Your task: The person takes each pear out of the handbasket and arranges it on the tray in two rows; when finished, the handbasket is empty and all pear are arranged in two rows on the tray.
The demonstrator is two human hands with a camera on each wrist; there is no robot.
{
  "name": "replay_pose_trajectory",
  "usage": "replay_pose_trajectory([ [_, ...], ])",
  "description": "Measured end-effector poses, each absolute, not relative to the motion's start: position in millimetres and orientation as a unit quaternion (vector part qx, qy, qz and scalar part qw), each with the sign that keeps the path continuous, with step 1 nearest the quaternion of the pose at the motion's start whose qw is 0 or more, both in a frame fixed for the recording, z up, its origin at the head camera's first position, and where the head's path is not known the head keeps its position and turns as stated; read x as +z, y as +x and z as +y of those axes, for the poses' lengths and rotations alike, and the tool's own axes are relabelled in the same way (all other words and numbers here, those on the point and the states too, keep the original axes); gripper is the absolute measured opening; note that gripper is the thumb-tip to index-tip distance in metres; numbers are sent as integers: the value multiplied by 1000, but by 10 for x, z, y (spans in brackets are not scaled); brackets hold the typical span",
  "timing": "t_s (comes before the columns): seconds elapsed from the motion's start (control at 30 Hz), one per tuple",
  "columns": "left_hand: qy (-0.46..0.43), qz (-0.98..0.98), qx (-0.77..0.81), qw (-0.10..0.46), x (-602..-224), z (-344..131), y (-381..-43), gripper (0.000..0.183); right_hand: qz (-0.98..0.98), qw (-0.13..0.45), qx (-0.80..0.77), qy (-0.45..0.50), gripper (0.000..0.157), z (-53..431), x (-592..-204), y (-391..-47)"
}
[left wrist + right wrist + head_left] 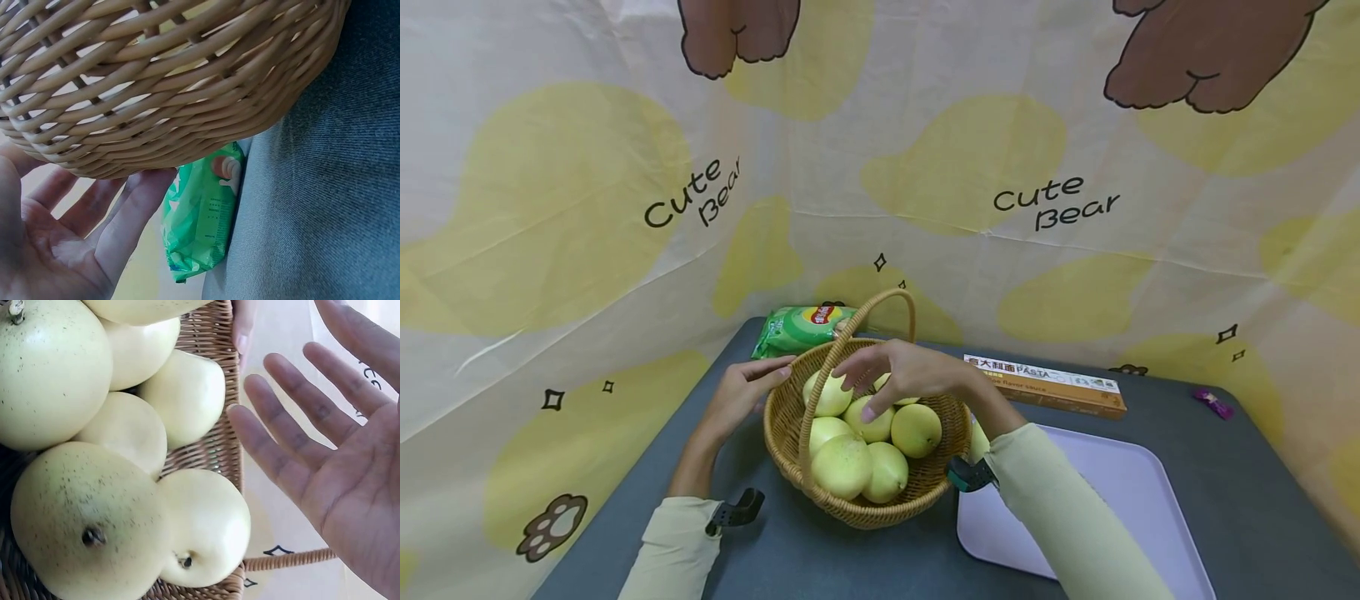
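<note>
A wicker basket (786,433) with an arched handle (822,383) stands in the middle of the table, holding several pale yellow-green pears (842,467). At its left rim is my left hand (737,396), fingers extended and fingertips touching the wicker. The left wrist view has these fingers against the basket's outer wall. My right hand (910,371) hovers over the pears with its fingers spread and nothing held. In the right wrist view its palm faces the speckled pears (87,519). Another pear (979,442) shows right of the basket, partly hidden by my right wrist.
A pale lavender tray (1120,492) lies on the right, partly under my right sleeve. Behind it is a pasta box (1052,387). A green chip bag (797,329) sits behind the basket, and a small purple wrapper (1213,403) lies near the far right corner.
</note>
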State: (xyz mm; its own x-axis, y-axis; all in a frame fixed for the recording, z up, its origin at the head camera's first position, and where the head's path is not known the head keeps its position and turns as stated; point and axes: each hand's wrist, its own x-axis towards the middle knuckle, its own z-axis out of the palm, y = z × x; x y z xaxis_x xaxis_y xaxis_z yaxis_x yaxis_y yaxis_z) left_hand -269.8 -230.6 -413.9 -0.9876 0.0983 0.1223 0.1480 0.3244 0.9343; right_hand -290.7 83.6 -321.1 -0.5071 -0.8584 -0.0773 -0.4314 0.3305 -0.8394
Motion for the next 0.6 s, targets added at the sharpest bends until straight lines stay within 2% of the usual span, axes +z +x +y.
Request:
replay_pose_trajectory([
  [0.6, -69, -821, -566, 25, -4139, -2302, -2693, 42, 748, 358, -342, -442, 74, 700, -3284, -2948],
])
